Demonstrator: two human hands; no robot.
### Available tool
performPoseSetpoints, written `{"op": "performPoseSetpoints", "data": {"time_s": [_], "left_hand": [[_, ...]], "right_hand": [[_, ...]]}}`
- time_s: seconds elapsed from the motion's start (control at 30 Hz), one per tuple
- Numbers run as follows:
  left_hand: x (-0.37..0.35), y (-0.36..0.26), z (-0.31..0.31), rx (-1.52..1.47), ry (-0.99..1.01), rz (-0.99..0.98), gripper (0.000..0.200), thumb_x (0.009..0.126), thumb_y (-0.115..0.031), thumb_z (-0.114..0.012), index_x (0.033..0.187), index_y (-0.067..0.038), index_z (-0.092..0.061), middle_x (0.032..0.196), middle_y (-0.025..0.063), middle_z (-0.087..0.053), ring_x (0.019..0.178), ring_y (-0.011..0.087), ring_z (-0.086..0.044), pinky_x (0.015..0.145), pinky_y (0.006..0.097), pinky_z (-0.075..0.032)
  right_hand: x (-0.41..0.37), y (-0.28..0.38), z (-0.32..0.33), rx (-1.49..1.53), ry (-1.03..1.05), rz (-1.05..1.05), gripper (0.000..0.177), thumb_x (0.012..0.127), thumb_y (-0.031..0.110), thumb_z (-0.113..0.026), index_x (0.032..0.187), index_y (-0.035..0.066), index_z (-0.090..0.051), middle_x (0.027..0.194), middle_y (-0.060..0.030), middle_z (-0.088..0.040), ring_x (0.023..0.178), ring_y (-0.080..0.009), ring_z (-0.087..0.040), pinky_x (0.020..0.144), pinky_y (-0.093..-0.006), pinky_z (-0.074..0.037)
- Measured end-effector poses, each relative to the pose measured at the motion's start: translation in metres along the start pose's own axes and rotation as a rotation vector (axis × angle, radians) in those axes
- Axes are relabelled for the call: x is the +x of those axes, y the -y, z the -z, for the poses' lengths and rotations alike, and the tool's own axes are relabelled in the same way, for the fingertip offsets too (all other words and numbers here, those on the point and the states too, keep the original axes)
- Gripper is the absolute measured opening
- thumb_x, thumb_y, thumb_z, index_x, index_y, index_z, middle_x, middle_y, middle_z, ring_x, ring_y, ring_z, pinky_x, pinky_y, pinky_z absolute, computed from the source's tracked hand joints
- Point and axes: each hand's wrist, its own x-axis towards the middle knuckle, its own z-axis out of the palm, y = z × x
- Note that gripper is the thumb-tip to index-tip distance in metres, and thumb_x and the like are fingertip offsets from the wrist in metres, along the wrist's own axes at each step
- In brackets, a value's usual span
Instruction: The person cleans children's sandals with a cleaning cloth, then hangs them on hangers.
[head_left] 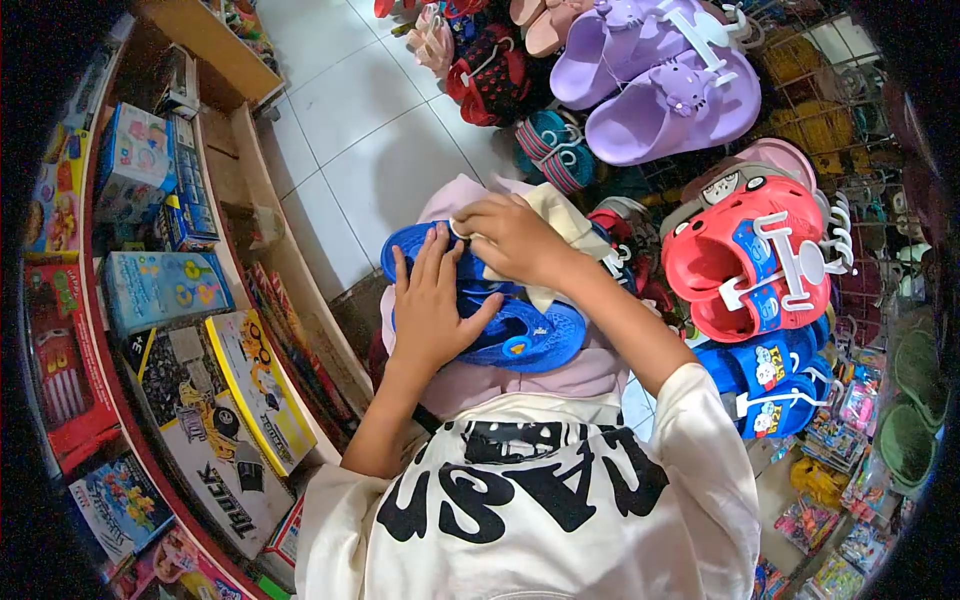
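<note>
A pair of blue clogs (520, 335) rests on my lap over pale pink cloth (470, 382). The nearer clog has a small orange round badge on its side. Across the clogs lies my left hand (432, 300), fingers stretched flat and thumb spread away from them. My right hand (512, 238) is bent over the farther clog, its fingers curled together on a cream cloth (565, 228) that spreads out beneath the hand and wrist. A small white ring (458, 229) shows right at the right fingertips. The right palm is hidden from above.
Shelves with boxed toys (180, 440) run along my left. On the right, a wire rack (850, 100) holds purple clogs (680, 110), red clogs (745, 265) and blue slippers (770, 385) on white hangers. More footwear hangs ahead, above the white tiled floor (345, 130). Small packets (830, 440) hang at lower right.
</note>
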Motion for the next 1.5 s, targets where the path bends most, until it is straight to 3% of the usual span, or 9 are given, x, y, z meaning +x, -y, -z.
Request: {"op": "performPoseSetpoints", "data": {"time_s": [0.23,0.43,0.57,0.67,0.77,0.9,1.23,1.33,1.5], "left_hand": [[0.0,-0.001,0.004,-0.002,0.016,-0.017,0.067,0.079,-0.048,-0.061,0.125,0.0,-0.051,0.141,0.0178,-0.04,0.133,0.0309,-0.035,0.111,0.0557,-0.01],[0.024,0.014,0.029,-0.206,0.15,0.018,0.061,0.081,-0.051,-0.059,0.129,-0.014,-0.051,0.14,0.0163,-0.039,0.135,0.034,-0.03,0.11,0.0573,-0.013],[0.048,0.009,0.026,0.084,0.05,-0.288,0.059,0.079,-0.06,-0.058,0.122,-0.021,-0.057,0.13,0.0145,-0.047,0.127,0.0333,-0.038,0.111,0.0575,-0.013],[0.057,0.007,0.01,-0.048,0.245,-0.224,0.053,0.08,-0.059,-0.057,0.112,-0.016,-0.063,0.117,0.0148,-0.055,0.118,0.0323,-0.046,0.109,0.0573,-0.017],[0.076,0.015,0.003,-0.102,0.277,-0.22,0.045,0.082,-0.052,-0.06,0.102,-0.013,-0.067,0.103,0.0137,-0.06,0.106,0.0319,-0.053,0.101,0.0507,-0.033],[0.093,0.023,-0.003,-0.352,0.213,-0.308,0.034,0.076,-0.034,-0.072,0.097,-0.009,-0.067,0.088,0.0122,-0.062,0.089,0.0302,-0.059,0.075,0.0385,-0.047],[0.092,0.023,-0.024,-0.391,0.098,-0.18,0.035,0.068,-0.027,-0.078,0.095,-0.008,-0.068,0.089,0.0109,-0.066,0.081,0.0301,-0.062,0.072,0.0374,-0.049],[0.089,0.028,-0.03,-0.414,0.076,-0.184,0.035,0.067,-0.028,-0.079,0.095,-0.009,-0.069,0.089,0.0102,-0.067,0.079,0.0283,-0.063,0.07,0.0359,-0.049],[0.097,0.028,-0.026,-0.297,0.196,-0.053,0.035,0.064,-0.03,-0.08,0.093,-0.014,-0.071,0.086,0.0069,-0.068,0.071,0.023,-0.064,0.064,0.0337,-0.05]], "right_hand": [[-0.024,0.011,0.066,-0.037,0.237,-0.015,0.019,0.076,0.01,-0.051,0.085,0.002,-0.066,0.091,-0.0094,-0.064,0.09,-0.027,-0.057,0.085,-0.0395,-0.042],[-0.059,0.044,0.079,0.026,-0.197,-0.025,0.024,0.075,0.004,-0.053,0.096,0.005,-0.066,0.105,-0.009,-0.065,0.099,-0.0264,-0.058,0.088,-0.0391,-0.041],[-0.075,0.044,0.063,0.038,-0.264,-0.035,0.027,0.075,0.003,-0.054,0.099,0.006,-0.066,0.109,-0.0086,-0.064,0.101,-0.0265,-0.057,0.091,-0.0395,-0.039],[-0.081,0.04,0.061,0.059,-0.293,-0.067,0.03,0.074,0.002,-0.053,0.101,0.004,-0.066,0.111,-0.0104,-0.064,0.102,-0.0273,-0.057,0.092,-0.0395,-0.04],[-0.085,0.04,0.061,0.055,-0.308,-0.083,0.032,0.073,0.002,-0.054,0.103,0.003,-0.066,0.111,-0.0112,-0.064,0.103,-0.0277,-0.057,0.092,-0.0391,-0.04],[-0.079,0.041,0.051,-0.03,-0.271,-0.029,0.034,0.076,0.006,-0.055,0.109,0.008,-0.064,0.118,-0.0077,-0.06,0.107,-0.0246,-0.055,0.094,-0.0392,-0.037],[-0.085,0.025,0.044,-0.094,-0.005,-0.204,0.021,0.077,0.009,-0.054,0.095,0.004,-0.065,0.1,-0.0097,-0.063,0.101,-0.0257,-0.055,0.087,-0.0389,-0.038],[-0.076,0.035,0.046,-0.06,-0.288,-0.116,0.024,0.077,0.009,-0.055,0.098,0.004,-0.065,0.104,-0.0095,-0.063,0.103,-0.0263,-0.055,0.09,-0.0389,-0.037],[-0.072,0.027,0.004,-0.228,-0.142,-0.11,0.024,0.079,0.011,-0.055,0.101,0.004,-0.064,0.11,-0.007,-0.061,0.109,-0.0236,-0.052,0.091,-0.0401,-0.036]]}}
